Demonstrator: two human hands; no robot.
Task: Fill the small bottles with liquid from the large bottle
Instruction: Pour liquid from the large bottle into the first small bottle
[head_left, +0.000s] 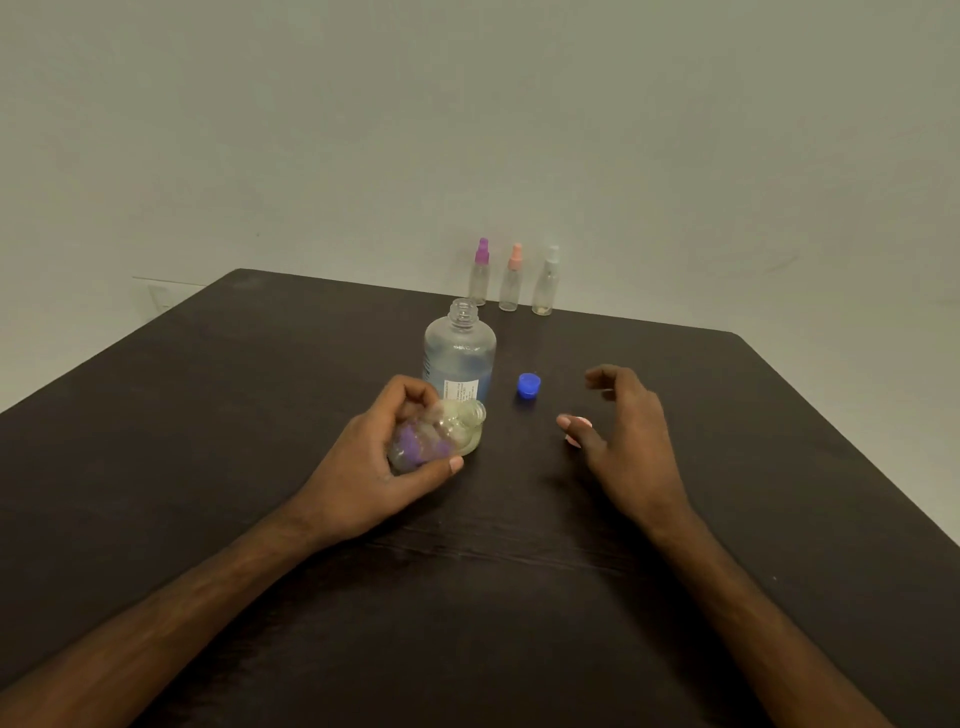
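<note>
A: Where did the large clear plastic bottle (459, 349) with the open threaded neck stand?

B: Upright on the dark wooden table (208, 415), just behind the left hand (384, 457). Its round blue cap (529, 386) lay on the table just to its right, apart from it.

A: And what was the left hand doing?

B: It was clamped around a small clear bottle (441, 434) with a purple patch on it, tilted nearly onto its side, open neck pointing right and slightly away. The thumb pressed its near side and the fingers curled over the far side.

A: The right hand (628, 436)?

B: It hovered low over the table to the right of the cap, fingers loosely spread and curved. Something small and pink (576, 434) sat by the thumb; I could not tell whether the hand gripped it, as that part was blurred.

A: Any other small bottles?

B: Three slim clear spray bottles stood in a row at the table's far edge, well apart from both hands: one purple-topped (479, 275), one pink-topped (511, 280), one white-topped (546, 283).
</note>
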